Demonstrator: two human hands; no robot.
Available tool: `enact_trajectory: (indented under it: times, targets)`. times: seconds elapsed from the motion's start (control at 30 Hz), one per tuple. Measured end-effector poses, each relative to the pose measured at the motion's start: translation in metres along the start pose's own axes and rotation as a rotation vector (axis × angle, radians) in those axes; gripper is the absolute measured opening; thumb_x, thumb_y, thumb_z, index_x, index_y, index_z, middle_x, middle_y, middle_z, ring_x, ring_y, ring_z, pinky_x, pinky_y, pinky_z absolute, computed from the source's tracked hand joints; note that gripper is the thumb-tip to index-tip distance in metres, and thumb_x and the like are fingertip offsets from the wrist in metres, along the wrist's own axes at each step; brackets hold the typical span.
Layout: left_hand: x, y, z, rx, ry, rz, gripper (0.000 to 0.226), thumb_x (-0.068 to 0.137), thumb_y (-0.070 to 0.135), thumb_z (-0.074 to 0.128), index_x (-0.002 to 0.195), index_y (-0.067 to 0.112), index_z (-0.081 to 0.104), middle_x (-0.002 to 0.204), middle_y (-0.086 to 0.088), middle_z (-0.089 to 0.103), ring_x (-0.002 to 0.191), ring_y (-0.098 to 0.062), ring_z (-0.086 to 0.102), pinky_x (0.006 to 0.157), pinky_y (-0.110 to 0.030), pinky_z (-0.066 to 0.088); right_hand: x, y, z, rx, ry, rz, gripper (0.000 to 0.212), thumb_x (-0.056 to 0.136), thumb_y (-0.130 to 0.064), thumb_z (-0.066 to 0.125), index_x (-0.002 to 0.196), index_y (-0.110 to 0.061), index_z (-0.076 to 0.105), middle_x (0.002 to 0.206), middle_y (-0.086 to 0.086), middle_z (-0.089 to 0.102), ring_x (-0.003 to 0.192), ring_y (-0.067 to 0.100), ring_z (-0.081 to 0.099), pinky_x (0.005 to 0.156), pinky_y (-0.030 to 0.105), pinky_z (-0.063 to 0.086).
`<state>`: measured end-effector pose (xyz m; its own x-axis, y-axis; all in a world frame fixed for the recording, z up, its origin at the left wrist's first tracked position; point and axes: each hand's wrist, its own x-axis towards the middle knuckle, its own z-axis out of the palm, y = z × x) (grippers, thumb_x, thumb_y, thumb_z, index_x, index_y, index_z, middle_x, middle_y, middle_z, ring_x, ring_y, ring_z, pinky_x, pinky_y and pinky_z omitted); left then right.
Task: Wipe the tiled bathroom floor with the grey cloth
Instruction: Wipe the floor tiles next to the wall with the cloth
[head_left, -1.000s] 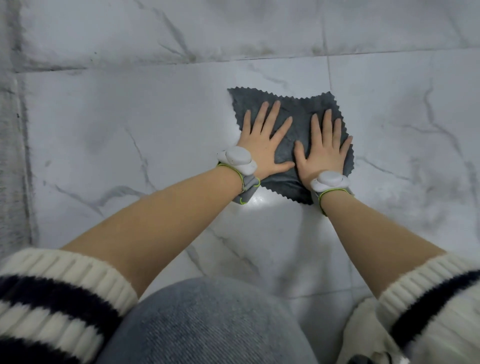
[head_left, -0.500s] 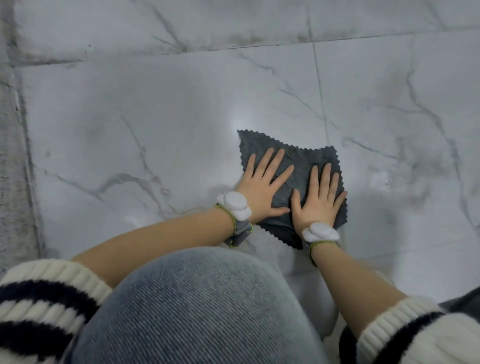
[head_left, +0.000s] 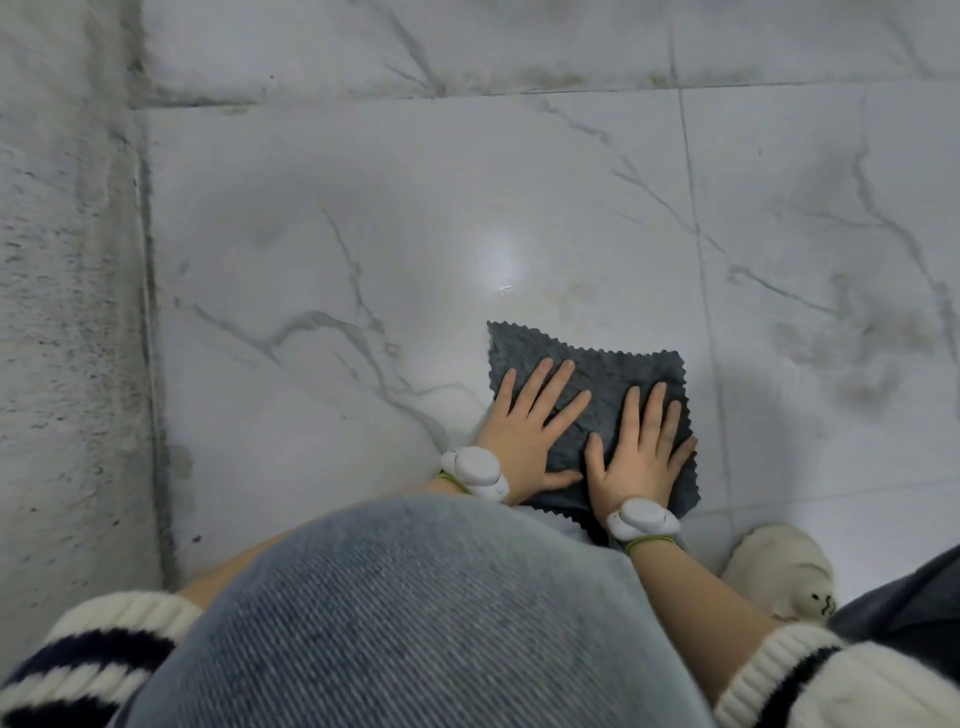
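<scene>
Fig.: grey cloth (head_left: 608, 374) lies flat on floor tile (head_left: 311, 260), pinned under 2 palms. L hand (head_left: 524, 436) & R hand (head_left: 641, 457) press it side by side, fingers straight & spread, nothing clenched. Vs. 1 s ago, the cloth has been dragged back to just ahead of the denim knee (head_left: 415, 597), so 1 pull stroke is prob. ending. Judged: strip beyond fingertips wiped; tile L of hands & past grout line (head_left: 701, 270) to R remains. Slipper (head_left: 779, 566) sits R of R wrist.

Cream sleeves (head_left: 119, 621) carry navy stripes — the jeans (head_left: 415, 623) are faded blue denim. Each wrist wears a white device (head_left: 475, 468) on a green band; one cream slipper (head_left: 779, 569) shows.
</scene>
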<state>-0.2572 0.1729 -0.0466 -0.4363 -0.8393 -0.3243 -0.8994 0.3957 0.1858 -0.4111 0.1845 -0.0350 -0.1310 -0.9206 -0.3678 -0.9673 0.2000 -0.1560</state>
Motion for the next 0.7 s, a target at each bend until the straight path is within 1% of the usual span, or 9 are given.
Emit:
enact_trajectory:
  times: [0.07,0.13,0.2,0.27,0.33,0.4,0.53,0.7]
  targets:
    - [-0.011,-0.007,0.003,-0.023,0.004,-0.035,0.095,0.08,0.074,0.037,0.15,0.024,-0.003,0.154,-0.009,-0.018,0.144,-0.032,-0.008,0.111,-0.054,-0.011,-0.003,-0.008,0.003,-0.026,-0.013,-0.047,0.073,0.085,-0.048,0.024,0.149,-0.015,0.016,0.158,0.007,0.0,0.145,0.033,0.0,0.113,0.058,-0.002]
    - [-0.021,-0.014,0.005,-0.048,0.018,-0.082,0.094,0.08,0.074,0.037,0.15,0.025,-0.001,0.153,-0.009,-0.019,0.145,-0.032,-0.007,0.113,-0.054,-0.006,-0.004,-0.018,0.007,-0.064,-0.026,-0.097,0.074,0.084,-0.05,0.02,0.149,-0.015,0.015,0.157,0.006,-0.002,0.145,0.032,-0.001,0.112,0.058,-0.002]
    - [-0.033,-0.022,0.008,-0.052,0.031,-0.13,0.094,0.079,0.075,0.036,0.15,0.025,0.001,0.154,-0.009,-0.017,0.145,-0.032,-0.007,0.113,-0.055,-0.001,-0.004,-0.028,0.011,-0.099,-0.034,-0.15,0.074,0.085,-0.05,0.021,0.149,-0.015,0.015,0.157,0.007,-0.001,0.145,0.032,0.0,0.111,0.059,-0.001]
    - [-0.042,-0.03,0.009,-0.053,0.048,-0.175,0.094,0.078,0.075,0.038,0.151,0.025,0.004,0.156,-0.009,-0.01,0.145,-0.032,-0.005,0.113,-0.055,0.003,-0.004,-0.039,0.014,-0.118,-0.036,-0.199,0.073,0.085,-0.05,0.021,0.149,-0.015,0.017,0.157,0.008,0.001,0.145,0.032,0.001,0.111,0.058,-0.002]
    - [-0.05,-0.04,0.008,-0.058,0.078,-0.215,0.094,0.076,0.076,0.041,0.15,0.024,0.014,0.158,-0.011,0.003,0.145,-0.033,0.004,0.113,-0.056,0.008,-0.003,-0.051,0.016,-0.137,-0.04,-0.24,0.072,0.085,-0.05,0.021,0.149,-0.015,0.017,0.158,0.009,0.003,0.145,0.033,0.002,0.111,0.058,-0.004]
    - [-0.054,-0.052,0.008,-0.067,0.106,-0.232,0.094,0.075,0.076,0.043,0.149,0.023,0.02,0.157,-0.013,0.01,0.144,-0.034,0.01,0.112,-0.057,0.011,0.0,-0.064,0.017,-0.153,-0.036,-0.275,0.072,0.085,-0.05,0.02,0.149,-0.016,0.016,0.158,0.01,0.004,0.145,0.033,0.002,0.111,0.057,-0.006]
    - [-0.058,-0.082,0.005,-0.096,0.138,-0.28,0.094,0.075,0.075,0.044,0.149,0.022,0.021,0.157,-0.014,0.011,0.144,-0.034,0.011,0.112,-0.058,0.011,0.013,-0.097,0.02,-0.142,-0.027,-0.334,0.071,0.087,-0.051,0.021,0.15,-0.018,0.013,0.158,0.009,0.001,0.145,0.032,-0.001,0.111,0.057,-0.008]
    - [-0.059,-0.121,-0.004,-0.118,0.124,-0.349,0.094,0.077,0.073,0.044,0.15,0.024,0.012,0.158,-0.012,0.003,0.145,-0.032,0.003,0.112,-0.057,0.004,0.036,-0.137,0.021,-0.098,-0.02,-0.407,0.069,0.092,-0.045,0.037,0.15,-0.02,0.009,0.159,0.007,-0.002,0.145,0.03,-0.006,0.111,0.057,-0.01]
